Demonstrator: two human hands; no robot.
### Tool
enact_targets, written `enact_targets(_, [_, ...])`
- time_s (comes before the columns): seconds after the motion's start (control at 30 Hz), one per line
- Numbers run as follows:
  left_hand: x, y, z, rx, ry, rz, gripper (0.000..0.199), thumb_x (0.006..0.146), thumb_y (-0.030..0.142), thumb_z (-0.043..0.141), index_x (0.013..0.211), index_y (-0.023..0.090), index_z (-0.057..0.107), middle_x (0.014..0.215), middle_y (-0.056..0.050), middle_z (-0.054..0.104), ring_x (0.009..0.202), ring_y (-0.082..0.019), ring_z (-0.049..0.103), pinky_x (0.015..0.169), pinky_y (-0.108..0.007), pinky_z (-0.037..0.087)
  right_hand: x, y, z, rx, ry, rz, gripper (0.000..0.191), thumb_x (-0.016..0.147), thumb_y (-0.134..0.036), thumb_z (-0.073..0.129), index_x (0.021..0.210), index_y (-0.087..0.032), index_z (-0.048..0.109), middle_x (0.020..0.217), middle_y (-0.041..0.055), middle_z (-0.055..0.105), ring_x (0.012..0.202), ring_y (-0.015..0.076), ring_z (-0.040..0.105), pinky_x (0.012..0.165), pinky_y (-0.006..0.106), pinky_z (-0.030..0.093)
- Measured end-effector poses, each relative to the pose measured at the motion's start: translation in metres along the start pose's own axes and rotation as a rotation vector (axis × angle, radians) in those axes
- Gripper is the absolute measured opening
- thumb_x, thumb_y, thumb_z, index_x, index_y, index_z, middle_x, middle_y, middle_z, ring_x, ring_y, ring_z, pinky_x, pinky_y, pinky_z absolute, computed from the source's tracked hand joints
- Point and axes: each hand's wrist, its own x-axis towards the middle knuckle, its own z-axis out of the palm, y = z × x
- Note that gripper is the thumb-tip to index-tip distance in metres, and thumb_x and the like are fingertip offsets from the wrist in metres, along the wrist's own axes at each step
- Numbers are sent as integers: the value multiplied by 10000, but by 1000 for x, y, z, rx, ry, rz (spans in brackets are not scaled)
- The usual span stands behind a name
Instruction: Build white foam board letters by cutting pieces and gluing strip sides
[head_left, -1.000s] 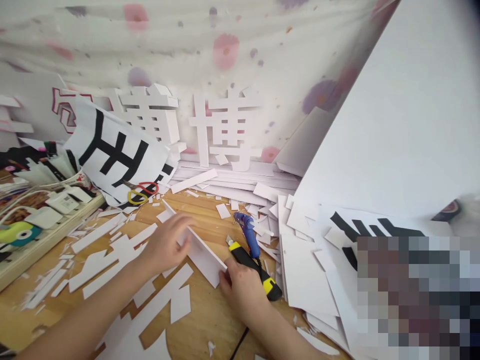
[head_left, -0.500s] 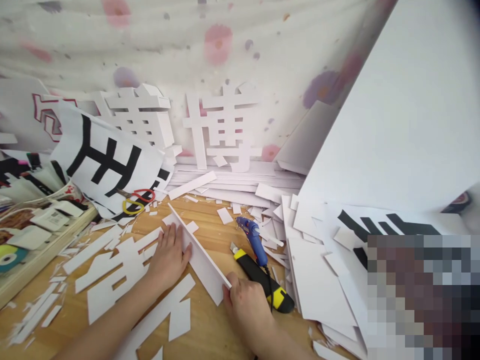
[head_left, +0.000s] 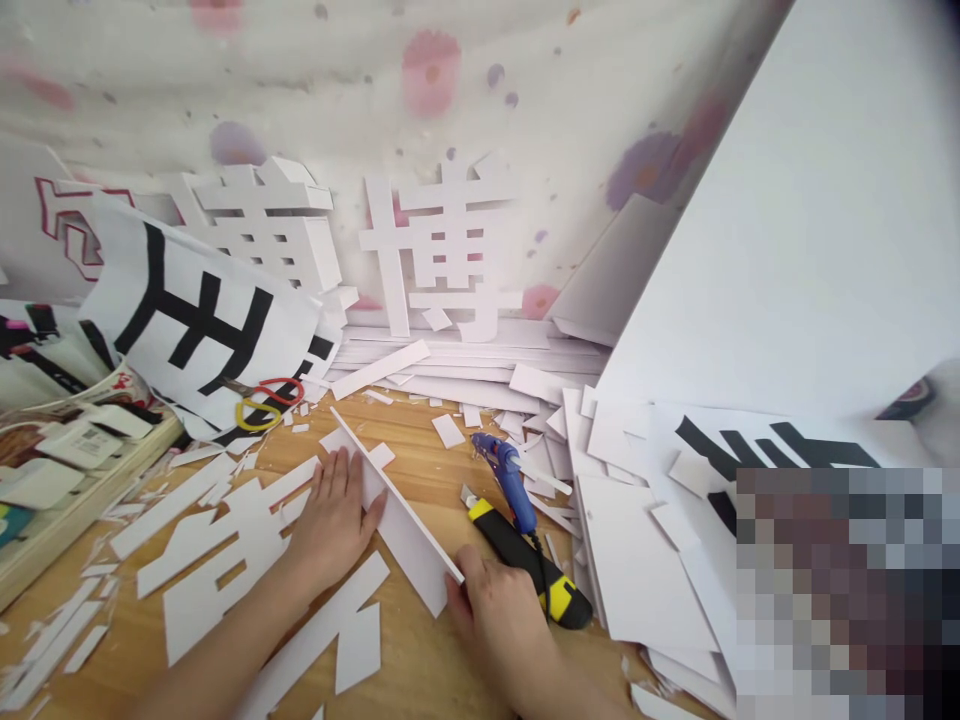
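A long white foam board strip [head_left: 405, 530] stands on edge, running diagonally across the wooden table. It meets a flat white cut piece [head_left: 383, 456] near its far end. My left hand [head_left: 330, 520] lies with fingers stretched out on the white board beside the strip, its thumb against the strip's face. Pinched at the strip's near end is my right hand [head_left: 495, 610], some fingertips hidden. Just right of the strip lie a black and yellow utility knife [head_left: 525, 560], blade out, and a blue glue gun [head_left: 510, 480].
White cut-out characters [head_left: 442, 250] lean against the flowered curtain. Red and yellow scissors [head_left: 262, 400] rest by a printed sheet [head_left: 202, 310] at left. A power strip with chargers [head_left: 82, 440] lines the left edge. Stacked board scraps [head_left: 645, 570] and a big white panel [head_left: 795, 230] fill the right.
Both hands stay nearly where they were on the strip. The view has shifted slightly, so things at the left appear a little further left.
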Motion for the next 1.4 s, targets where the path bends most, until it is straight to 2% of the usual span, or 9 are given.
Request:
enact_targets(0.13, [0, -2, 3, 19, 16, 24, 760, 850, 531, 217, 1307, -60, 360, 1385, -283, 319, 1319, -349, 254, 1064, -498, 255, 3, 2, -2, -1, 48, -45, 124, 844, -229, 534, 727, -187, 536, 627, 8, 674, 553, 167, 646, 464, 264, 289])
enact_targets(0.3, [1, -2, 4, 39, 17, 37, 775, 849, 536, 212, 1283, -83, 383, 1368, -302, 332, 1309, -369, 264, 1057, -494, 273, 6, 2, 1, -94, 80, -114, 148, 851, -199, 508, 706, -180, 536, 570, 22, 655, 493, 174, 629, 433, 285, 243])
enact_targets(0.9, [0, 0, 4, 24, -4, 24, 778, 853, 535, 191, 1312, -75, 340, 1387, -295, 306, 1325, -356, 235, 1065, -491, 255, 4, -1, 5, -99, -1, -59, 113, 856, -168, 512, 743, -167, 524, 606, 49, 659, 534, 206, 647, 438, 280, 320])
enact_targets(1.13, [0, 3, -3, 41, -28, 23, 773, 850, 522, 197, 1304, -86, 346, 1389, -301, 296, 1323, -357, 238, 1077, -486, 238, 0, 1, -8, 1, -49, -4, 36, 829, -167, 536, 810, -194, 550, 751, 9, 663, 676, 172, 651, 530, 249, 398])
enact_targets(1.27, [0, 2, -5, 33, -35, 15, 778, 849, 531, 204, 1307, -82, 343, 1393, -298, 291, 1328, -356, 224, 1079, -483, 235, -1, 0, -6, -38, -63, 35, 47, 839, -185, 521, 855, -184, 565, 899, 49, 632, 687, 183, 642, 520, 270, 435])
enact_targets(1.4, [-1, 2, -4, 20, -18, 22, 768, 850, 527, 209, 1301, -79, 352, 1394, -297, 292, 1327, -354, 230, 1077, -486, 236, 0, -1, 1, -140, -40, -34, 55, 841, -167, 525, 864, -153, 572, 868, 76, 615, 681, 195, 628, 485, 278, 452])
